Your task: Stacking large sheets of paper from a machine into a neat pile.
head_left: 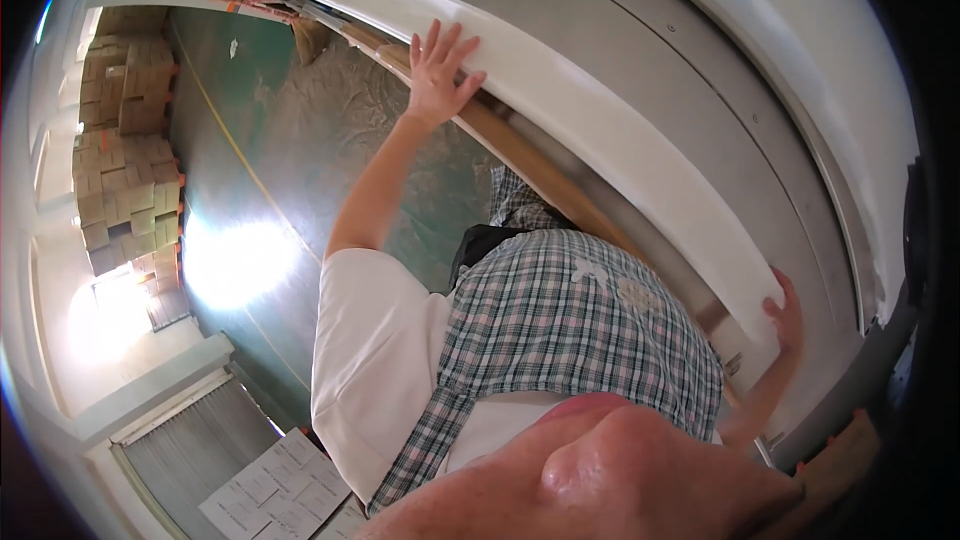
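A long white panel [600, 135] is running in a curve from the upper left to the lower right, lying along the near side of a grey metal surface [620, 25], between it and the person. The left hand [437, 80] is resting on the panel's upper stretch, its fingers spreading apart and clasping nothing. The right hand [786, 315] is touching the panel's lower right end, its fingers curling by the edge; whether they are gripping it, I cannot tell. A brown strip [540, 165] is running just beside the panel, on the person's side. The person is wearing a checked apron [570, 330] over a white shirt [375, 340], and the apron's front is facing the panel. Well apart on the left, stacked cardboard boxes [140, 185] are standing beyond the green floor [225, 70].
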A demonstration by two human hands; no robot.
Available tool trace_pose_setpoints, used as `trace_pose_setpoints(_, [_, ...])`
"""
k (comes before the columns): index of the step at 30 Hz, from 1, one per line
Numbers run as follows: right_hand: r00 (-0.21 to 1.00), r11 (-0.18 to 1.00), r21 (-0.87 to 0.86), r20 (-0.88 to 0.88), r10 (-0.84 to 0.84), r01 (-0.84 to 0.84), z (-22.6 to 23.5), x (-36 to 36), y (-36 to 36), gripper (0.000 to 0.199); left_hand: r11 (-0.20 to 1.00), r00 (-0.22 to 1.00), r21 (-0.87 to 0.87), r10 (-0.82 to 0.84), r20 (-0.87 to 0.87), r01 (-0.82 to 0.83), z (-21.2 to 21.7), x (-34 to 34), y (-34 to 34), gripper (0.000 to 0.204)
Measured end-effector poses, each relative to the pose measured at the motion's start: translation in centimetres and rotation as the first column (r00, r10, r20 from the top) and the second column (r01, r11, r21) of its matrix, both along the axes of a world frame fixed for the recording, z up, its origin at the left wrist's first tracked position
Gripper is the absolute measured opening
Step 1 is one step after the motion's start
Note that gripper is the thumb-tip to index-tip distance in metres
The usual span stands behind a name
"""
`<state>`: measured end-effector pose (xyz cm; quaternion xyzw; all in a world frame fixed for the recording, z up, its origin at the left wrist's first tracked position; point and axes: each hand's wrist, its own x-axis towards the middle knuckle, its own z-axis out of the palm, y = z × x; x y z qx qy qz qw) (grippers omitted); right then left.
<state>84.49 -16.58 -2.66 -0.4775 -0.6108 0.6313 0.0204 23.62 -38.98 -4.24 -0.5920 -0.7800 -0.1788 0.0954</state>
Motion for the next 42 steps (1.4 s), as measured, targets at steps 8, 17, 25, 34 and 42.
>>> trace_pose_setpoints(8, [0.922, 0.923, -0.049, -0.095, 0.375, -0.381, -2.9, -15.8, -2.3, 0.066, 0.983, 1.0, 0.184, 0.017, 0.022, -0.02, -1.2, 0.6, -0.2, 0.039])
trace_pose_setpoints(17, [0.863, 0.863, 0.1, -0.059, 0.501, -0.494, -1.0, -34.9, -5.5, 0.057, 0.979, 0.997, 0.198, -0.054, 0.063, 0.041, 0.3, 0.3, -0.2, 0.034])
trace_pose_setpoints(25, [0.859, 0.877, 0.348, -0.272, 0.434, -0.332, -4.6, -45.9, -6.1, 0.038, 0.941, 0.941, 0.202, -0.303, 0.152, 0.271, 1.9, -0.6, -0.2, 0.034])
trace_pose_setpoints(34, [0.879, 0.724, 0.503, -0.202, -0.433, 0.472, -10.5, -39.7, 2.8, 0.015, 0.766, 0.633, 0.187, -0.621, 0.462, 0.616, 1.6, -6.7, 0.8, 0.023])
trace_pose_setpoints(42, [0.853, 0.292, 0.947, 0.04, -0.52, 0.134, -10.3, -42.8, 0.0, 0.015, 0.757, 0.688, 0.19, -0.65, 0.322, 0.625, 0.8, -16.4, 18.4, 0.023])
